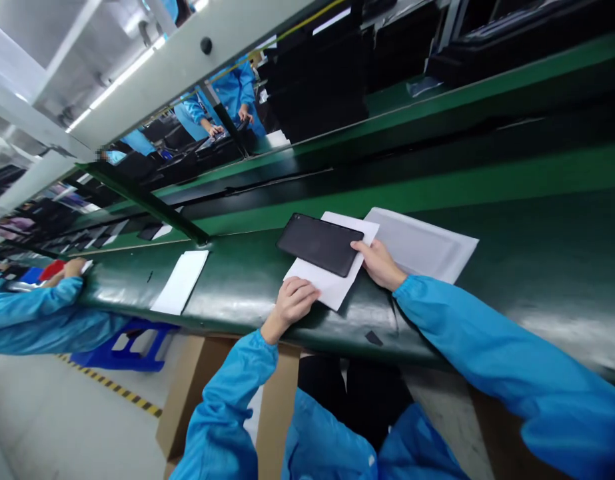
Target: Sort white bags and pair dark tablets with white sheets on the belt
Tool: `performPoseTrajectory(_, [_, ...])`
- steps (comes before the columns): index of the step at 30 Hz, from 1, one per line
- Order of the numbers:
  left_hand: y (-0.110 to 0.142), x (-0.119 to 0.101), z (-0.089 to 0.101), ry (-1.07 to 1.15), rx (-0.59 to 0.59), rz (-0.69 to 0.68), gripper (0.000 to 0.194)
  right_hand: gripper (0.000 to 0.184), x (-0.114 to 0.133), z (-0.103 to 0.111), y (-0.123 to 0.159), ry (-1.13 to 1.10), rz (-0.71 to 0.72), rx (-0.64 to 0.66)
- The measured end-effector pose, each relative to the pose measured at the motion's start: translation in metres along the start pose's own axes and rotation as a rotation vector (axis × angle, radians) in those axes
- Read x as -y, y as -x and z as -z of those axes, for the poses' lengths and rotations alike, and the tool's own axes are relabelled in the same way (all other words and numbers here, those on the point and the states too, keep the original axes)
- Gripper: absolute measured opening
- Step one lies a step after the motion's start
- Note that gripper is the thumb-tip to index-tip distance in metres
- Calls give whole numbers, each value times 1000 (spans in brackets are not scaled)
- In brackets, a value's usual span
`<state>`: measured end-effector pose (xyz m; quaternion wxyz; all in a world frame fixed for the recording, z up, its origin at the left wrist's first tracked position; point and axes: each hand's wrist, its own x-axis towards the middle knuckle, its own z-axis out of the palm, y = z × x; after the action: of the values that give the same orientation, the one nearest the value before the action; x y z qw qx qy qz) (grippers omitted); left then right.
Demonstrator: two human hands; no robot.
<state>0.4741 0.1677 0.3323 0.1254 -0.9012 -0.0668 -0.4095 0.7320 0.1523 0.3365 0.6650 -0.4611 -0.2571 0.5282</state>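
A black tablet (pixel 320 244), its back with a camera in one corner facing up, lies tilted over a white sheet or sleeve (pixel 332 291). My right hand (pixel 380 262) grips the tablet's right end, thumb on top, with the white piece beneath. At the lower left edge of that white piece, my left hand (pixel 294 301) has its fingers curled closed on it. Under and beyond my right hand is a larger, translucent white sleeve (pixel 424 243) on the green work surface (pixel 242 280).
A white stack of sheets or sleeves (pixel 181 283) lies to the left. An open cardboard box (pixel 282 393) stands below the edge. A green post (pixel 147 203) rises behind. A co-worker's arm (pixel 42 307) reaches in at far left, near a blue stool (pixel 127 347).
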Motion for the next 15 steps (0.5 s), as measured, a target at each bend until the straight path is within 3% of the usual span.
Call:
performPoseTrajectory(5, [28, -26, 55, 16, 90, 120, 16, 33, 3, 12, -7, 68, 34, -17])
performPoseTrajectory(10, [57, -24, 115, -136, 382, 352, 20, 29, -2, 14, -10, 104, 61, -63])
performPoseTrajectory(13, [64, -12, 128, -145, 521, 626, 25, 29, -5, 13, -11, 97, 73, -74])
performPoseTrajectory(15, [61, -1, 124, -106, 552, 863, 34, 28, -5, 12, -10, 75, 56, -80])
